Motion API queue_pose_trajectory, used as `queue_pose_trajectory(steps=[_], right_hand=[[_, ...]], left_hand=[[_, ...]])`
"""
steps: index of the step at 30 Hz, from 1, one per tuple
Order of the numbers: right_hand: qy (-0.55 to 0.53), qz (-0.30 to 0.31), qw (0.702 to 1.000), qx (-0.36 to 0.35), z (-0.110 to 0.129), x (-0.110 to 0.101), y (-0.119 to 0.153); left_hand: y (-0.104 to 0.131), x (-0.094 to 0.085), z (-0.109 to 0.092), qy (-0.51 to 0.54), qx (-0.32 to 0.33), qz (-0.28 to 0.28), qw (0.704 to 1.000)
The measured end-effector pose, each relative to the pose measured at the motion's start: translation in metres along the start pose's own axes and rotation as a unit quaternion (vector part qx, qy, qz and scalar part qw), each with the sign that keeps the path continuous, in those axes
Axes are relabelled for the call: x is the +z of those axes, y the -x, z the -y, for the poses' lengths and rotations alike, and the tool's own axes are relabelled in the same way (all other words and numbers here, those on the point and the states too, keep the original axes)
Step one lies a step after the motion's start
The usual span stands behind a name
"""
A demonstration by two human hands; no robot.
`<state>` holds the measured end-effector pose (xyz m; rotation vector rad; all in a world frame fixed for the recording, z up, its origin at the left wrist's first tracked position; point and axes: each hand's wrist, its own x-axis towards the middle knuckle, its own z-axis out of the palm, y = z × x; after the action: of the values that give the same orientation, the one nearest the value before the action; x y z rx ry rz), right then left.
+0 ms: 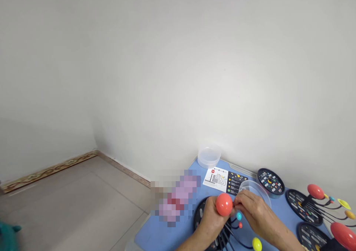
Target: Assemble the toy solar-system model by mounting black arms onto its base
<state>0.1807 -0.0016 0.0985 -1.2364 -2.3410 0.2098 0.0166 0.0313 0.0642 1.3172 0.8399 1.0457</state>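
A tabletop solar system model stands in front of me, with a round black printed base [198,212], a large red ball [224,204] on top and thin black curved arms. A small blue ball [239,216], a small red ball [240,225] and a yellow ball [257,244] sit on arm ends. My left hand [210,219] is closed around the model just below the large red ball. Close beside that ball, my right hand [251,208] pinches with thumb and fingertips together. Whatever lies between those fingertips is hidden or too small to name.
Behind my hands on the blue table [155,233] lie an instruction sheet [215,179], a clear round tub [209,157] and a clear dish [256,188]. A round black base [270,181] and two similar models [304,206] stand right. A blurred-out pink item [183,195] is left.
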Motion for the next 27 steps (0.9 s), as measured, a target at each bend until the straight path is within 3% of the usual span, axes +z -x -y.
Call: queue_pose_trajectory(steps=[9,16,21,27], right_hand=[[0.038,-0.019,0.998,0.043,0.004,0.009,-0.003],[-0.019,-0.061,0.998,0.017,0.003,0.009,-0.005],[-0.066,-0.069,0.995,0.008,0.002,0.005,-0.004],[-0.063,-0.083,0.994,0.011,0.002,0.011,-0.005]], left_hand=[[-0.001,0.001,0.001,-0.012,0.006,-0.025,1.0],[-0.006,-0.004,0.004,-0.03,-0.001,-0.029,0.999],[-0.004,-0.006,0.003,-0.015,-0.007,0.002,1.0],[-0.002,-0.005,0.0,-0.019,-0.007,-0.009,1.0]])
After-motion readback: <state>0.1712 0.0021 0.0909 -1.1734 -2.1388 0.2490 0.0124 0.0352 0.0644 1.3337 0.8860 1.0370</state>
